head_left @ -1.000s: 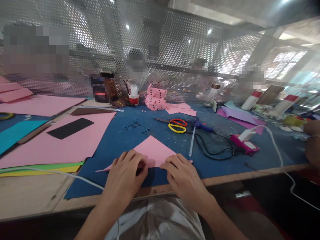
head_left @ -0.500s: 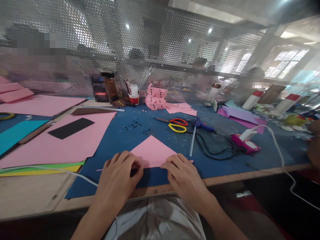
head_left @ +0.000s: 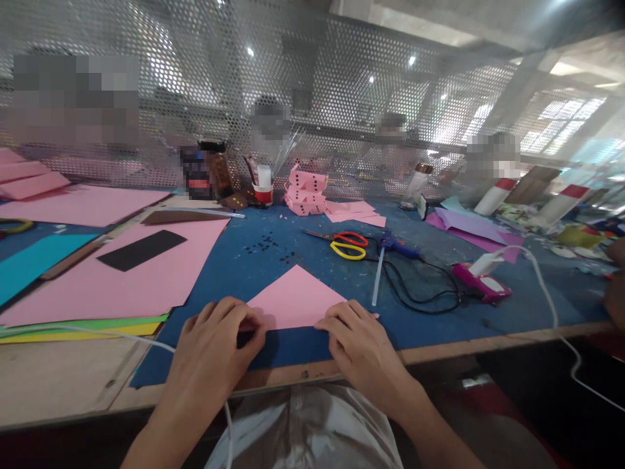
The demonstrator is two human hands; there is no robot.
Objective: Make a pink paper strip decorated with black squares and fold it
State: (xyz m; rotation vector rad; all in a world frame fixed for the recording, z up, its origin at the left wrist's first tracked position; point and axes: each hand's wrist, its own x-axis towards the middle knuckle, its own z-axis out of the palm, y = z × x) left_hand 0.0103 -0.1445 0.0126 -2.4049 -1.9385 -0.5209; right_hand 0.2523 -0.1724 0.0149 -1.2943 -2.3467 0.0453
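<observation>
A pink sheet of paper (head_left: 295,296) lies on the blue mat (head_left: 288,348) in front of me, one corner pointing away and its near edge straight. My left hand (head_left: 215,339) pinches the left part of that near edge between thumb and fingers. On the right part of the same edge, my right hand (head_left: 354,335) has its fingers closed and pressed down. Both hands hide the paper's side corners, though a thin pink tip shows beyond the right hand. Scissors with red and yellow handles (head_left: 349,244) rest past the paper, beside a blue glue gun (head_left: 398,245) with a clear stick.
Large pink sheets (head_left: 161,280) with a black paper strip (head_left: 141,251) lie left. Black bits (head_left: 263,244) are scattered beyond my paper. A dotted pink paper piece (head_left: 306,189) and a cup (head_left: 263,192) stand by the mesh screen. A magenta plug box (head_left: 481,283) and cables are right.
My left hand has slid a little to the left along the paper's near edge. The right hand and the paper have stayed almost in place.
</observation>
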